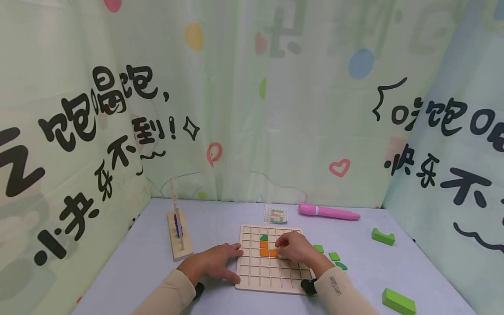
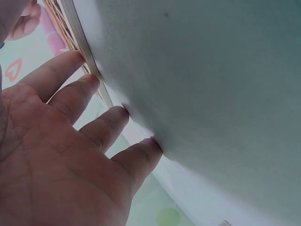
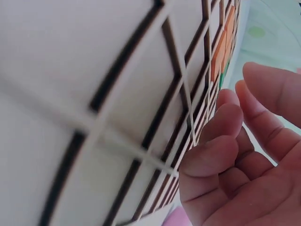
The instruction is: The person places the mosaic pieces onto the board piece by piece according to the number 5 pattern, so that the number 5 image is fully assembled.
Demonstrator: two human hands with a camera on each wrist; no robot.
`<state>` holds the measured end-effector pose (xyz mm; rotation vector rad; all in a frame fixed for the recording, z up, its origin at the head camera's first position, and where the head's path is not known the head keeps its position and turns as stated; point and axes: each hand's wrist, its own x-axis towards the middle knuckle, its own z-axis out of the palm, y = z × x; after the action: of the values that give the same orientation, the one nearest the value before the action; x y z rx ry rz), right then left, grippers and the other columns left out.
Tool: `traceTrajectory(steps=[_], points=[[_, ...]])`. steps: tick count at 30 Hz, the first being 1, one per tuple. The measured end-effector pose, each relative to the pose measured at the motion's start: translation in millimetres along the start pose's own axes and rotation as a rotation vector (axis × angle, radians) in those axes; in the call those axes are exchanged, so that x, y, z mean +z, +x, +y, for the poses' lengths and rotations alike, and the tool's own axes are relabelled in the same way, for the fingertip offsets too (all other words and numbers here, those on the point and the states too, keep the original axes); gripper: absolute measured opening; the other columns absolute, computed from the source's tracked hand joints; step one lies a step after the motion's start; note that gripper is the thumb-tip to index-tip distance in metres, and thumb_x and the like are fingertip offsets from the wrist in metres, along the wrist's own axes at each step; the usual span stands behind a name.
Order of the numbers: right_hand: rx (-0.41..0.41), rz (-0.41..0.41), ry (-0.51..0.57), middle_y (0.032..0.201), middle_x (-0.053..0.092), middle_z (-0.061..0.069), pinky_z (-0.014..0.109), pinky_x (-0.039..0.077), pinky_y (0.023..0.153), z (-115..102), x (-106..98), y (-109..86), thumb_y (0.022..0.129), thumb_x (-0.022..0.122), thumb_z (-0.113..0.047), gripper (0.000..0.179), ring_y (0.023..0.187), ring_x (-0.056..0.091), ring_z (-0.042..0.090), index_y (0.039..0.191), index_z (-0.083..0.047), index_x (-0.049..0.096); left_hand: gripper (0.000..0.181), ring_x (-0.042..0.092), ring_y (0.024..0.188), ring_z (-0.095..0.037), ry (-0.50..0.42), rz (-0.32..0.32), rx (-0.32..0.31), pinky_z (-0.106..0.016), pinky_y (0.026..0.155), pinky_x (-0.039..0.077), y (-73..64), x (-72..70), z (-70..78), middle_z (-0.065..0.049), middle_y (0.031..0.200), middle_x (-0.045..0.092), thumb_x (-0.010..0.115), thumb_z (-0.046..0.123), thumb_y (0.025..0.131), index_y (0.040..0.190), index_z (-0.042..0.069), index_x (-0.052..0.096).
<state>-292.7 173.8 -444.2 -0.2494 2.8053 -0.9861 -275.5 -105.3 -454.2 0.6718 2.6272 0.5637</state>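
Observation:
A wooden grid board (image 1: pixel 271 273) lies on the table with three orange square tiles or fewer, among them one orange tile (image 1: pixel 264 252), and a green leaf-shaped tile (image 1: pixel 264 237). My left hand (image 1: pixel 218 261) rests at the board's left edge, fingers spread; in the left wrist view its fingertips (image 2: pixel 89 82) meet the edge and the table. Over the board's upper right part, my right hand (image 1: pixel 293 247) has bent fingers close to the rightmost orange tile (image 1: pixel 273 253). Whether anything sits between its thumb and forefinger is hidden.
Several green tiles (image 1: pixel 334 256) lie right of the board. Farther right are a green arch block (image 1: pixel 383 236) and a green rectangular block (image 1: pixel 399 301). A patterned card (image 1: pixel 275 215) and pink marker (image 1: pixel 328 212) lie behind. A wooden stand (image 1: pixel 180 236) is on the left.

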Motion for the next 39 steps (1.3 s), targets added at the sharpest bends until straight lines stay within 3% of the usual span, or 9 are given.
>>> traceTrajectory(steps=[12, 18, 24, 39], points=[[0.038, 0.042, 0.108, 0.089, 0.063, 0.003, 0.031, 0.049, 0.071, 31, -24, -25.8, 0.092, 0.073, -0.006, 0.012, 0.083, 0.055, 0.017, 0.104, -0.004, 0.071, 0.080, 0.034, 0.155, -0.035, 0.000, -0.003, 0.002, -0.053, 0.124, 0.032, 2.7, 1.9, -2.3, 0.002, 0.167, 0.039, 0.086, 0.045, 0.083, 0.152, 0.021, 0.055], [0.106, 0.045, 0.145, 0.091, 0.064, 0.005, 0.032, 0.050, 0.069, 57, -38, -39.0, 0.093, 0.070, -0.004, 0.012, 0.081, 0.056, 0.019, 0.105, -0.003, 0.070, 0.080, 0.033, 0.155, -0.035, -0.009, -0.016, -0.007, -0.054, 0.125, 0.031, 2.8, 3.1, -1.1, 0.002, 0.167, 0.038, 0.086, 0.045, 0.083, 0.152, 0.022, 0.054], [0.176, 0.068, 0.052, 0.096, 0.065, 0.004, 0.032, 0.051, 0.073, 80, -56, -47.9, 0.095, 0.069, -0.008, 0.015, 0.086, 0.056, 0.019, 0.109, -0.005, 0.070, 0.080, 0.033, 0.155, -0.036, -0.014, -0.007, -0.005, -0.055, 0.125, 0.030, -0.1, -0.1, 2.0, 0.000, 0.167, 0.039, 0.087, 0.044, 0.083, 0.152, 0.019, 0.054], [0.185, 0.044, -0.128, 0.084, 0.064, -0.001, 0.032, 0.048, 0.072, 113, -75, -76.8, 0.090, 0.072, -0.005, 0.005, 0.080, 0.055, 0.016, 0.094, -0.007, 0.071, 0.080, 0.032, 0.156, -0.035, -0.031, -0.022, -0.015, -0.054, 0.125, 0.030, -0.1, -0.5, 2.0, 0.001, 0.168, 0.038, 0.086, 0.043, 0.084, 0.153, 0.019, 0.053]])
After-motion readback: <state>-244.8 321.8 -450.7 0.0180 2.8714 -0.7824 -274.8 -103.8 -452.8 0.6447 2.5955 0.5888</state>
